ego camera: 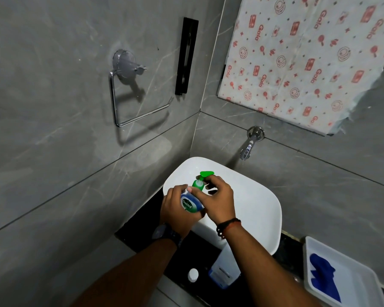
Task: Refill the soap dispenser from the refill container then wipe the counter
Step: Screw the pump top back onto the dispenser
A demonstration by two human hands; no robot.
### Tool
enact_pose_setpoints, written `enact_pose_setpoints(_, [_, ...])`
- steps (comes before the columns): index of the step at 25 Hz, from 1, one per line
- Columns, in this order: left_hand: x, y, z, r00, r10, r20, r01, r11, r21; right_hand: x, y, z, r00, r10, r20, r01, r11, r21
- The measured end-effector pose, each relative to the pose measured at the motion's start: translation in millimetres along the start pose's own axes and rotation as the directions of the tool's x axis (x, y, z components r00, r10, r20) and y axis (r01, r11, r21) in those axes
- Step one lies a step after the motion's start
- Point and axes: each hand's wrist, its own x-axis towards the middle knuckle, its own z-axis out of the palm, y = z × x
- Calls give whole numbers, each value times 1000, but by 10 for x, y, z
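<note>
The right hand (pixel 217 197) pinched the green pump (pixel 201 181) at its collar, while the left hand (pixel 175 212) was clasped around the soap bottle (pixel 191 204), held over the near left rim of the white sink (pixel 259 209). To do it well, I think the bottle should stay upright and only the collar turn. The refill container (pixel 224 272) stood nearer on the dark counter (pixel 142 238), its cap (pixel 193 275) just beside it.

My arms are bare from the elbows down, no sleeves showing anywhere. On my left wrist I wear a dark watch (pixel 162 233) with a round, greyish face and a dark strap that wraps around the wrist. On my right wrist sits a bracelet (pixel 227 226) of dark beads or cord, with a thin reddish-orange thread running alongside it. My fingers carry no rings that I can see.
</note>
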Motion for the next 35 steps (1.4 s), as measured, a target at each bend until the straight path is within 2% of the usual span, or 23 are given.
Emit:
enact_pose_setpoints(5, [5,-20,22,1000,10,-22,-11,999,-47,-58,44,65,999,35,14,-36,996,78])
enact_pose_setpoints(10, [11,-25,31,999,-35,-32,35,999,4,-83,41,70,990,97,-104,-95,995,20])
enact_pose_setpoints(15, [15,-37,41,999,-34,-22,33,999,-3,-109,-2,73,997,44,-64,-36,991,126])
enact_pose_setpoints(19, [27,6,41,999,2,-45,-3,1000,-27,-96,-43,63,996,59,-72,-49,990,135])
enact_pose_setpoints(22, [38,-1,29,999,-10,-50,8,999,-37,-112,-37,52,1000,7,-30,-3,989,147])
enact_pose_setpoints(25, [42,-27,27,999,-16,-33,16,1000,-8,-96,-44,53,997,34,-70,-25,992,125])
enact_pose_setpoints(29, [34,-45,19,999,-17,-37,17,1000,-14,-96,-37,61,999,26,-19,-23,990,140])
enact_pose_setpoints(32, [31,-33,18,999,1,-42,-1,1000,2,-92,-45,85,997,52,-61,-44,989,140])
enact_pose_setpoints(35, [25,-38,12,999,-2,-53,1,1000,-14,-94,-49,94,998,61,18,-64,976,207])
